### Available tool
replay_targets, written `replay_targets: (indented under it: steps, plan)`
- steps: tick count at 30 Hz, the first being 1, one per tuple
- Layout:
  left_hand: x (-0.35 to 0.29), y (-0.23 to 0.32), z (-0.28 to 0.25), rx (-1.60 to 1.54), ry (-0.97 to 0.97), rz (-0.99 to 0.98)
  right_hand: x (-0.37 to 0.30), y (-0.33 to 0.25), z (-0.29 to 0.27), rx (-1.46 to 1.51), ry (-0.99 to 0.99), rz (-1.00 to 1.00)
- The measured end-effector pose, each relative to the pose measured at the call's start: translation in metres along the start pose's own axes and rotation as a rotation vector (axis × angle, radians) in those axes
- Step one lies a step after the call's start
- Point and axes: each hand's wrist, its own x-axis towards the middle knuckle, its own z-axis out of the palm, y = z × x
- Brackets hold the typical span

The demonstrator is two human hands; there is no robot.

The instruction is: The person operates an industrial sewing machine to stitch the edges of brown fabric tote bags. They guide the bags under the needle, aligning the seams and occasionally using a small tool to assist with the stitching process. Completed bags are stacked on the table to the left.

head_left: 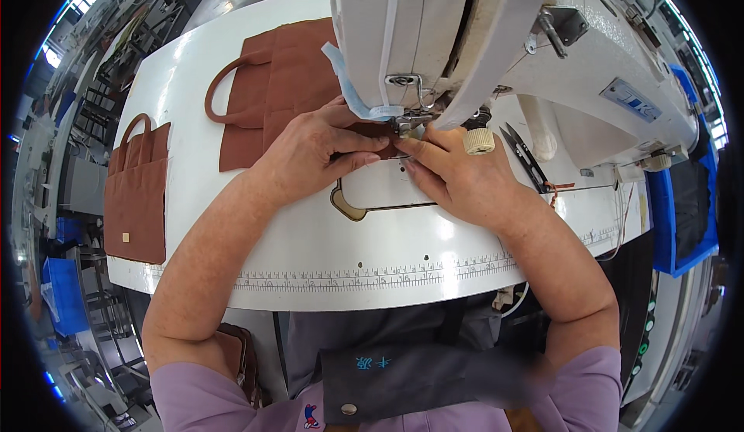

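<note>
A glossy tabletop (418, 240): left hand (308, 147) and right hand (470, 172) touch flat brown fabric (373, 130).

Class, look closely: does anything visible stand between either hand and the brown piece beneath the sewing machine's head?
Nothing visible does: the left hand and right hand both reach the brown piece. The pale blue strip sits close by at the machine head; the black snips lie off to the right.

Larger brown panel (288, 79) partly behind left hand (310, 147)
</note>
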Motion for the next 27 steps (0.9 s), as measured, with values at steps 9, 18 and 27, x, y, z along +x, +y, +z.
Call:
replay_targets:
  steps: [9,18,27]
  plan:
    - [0.004,-0.003,0.007,0.014,0.078,-0.001,-0.001,-0.001,-0.003,-0.042,-0.053,0.05]
    - [0.002,-0.001,0.003,0.048,0.064,-0.006,0.0,0.001,-0.001,0.052,-0.02,0.062]
    - [-0.015,0.033,0.006,0.34,-0.045,-0.051,-0.003,0.003,0.004,0.054,-0.014,0.064]
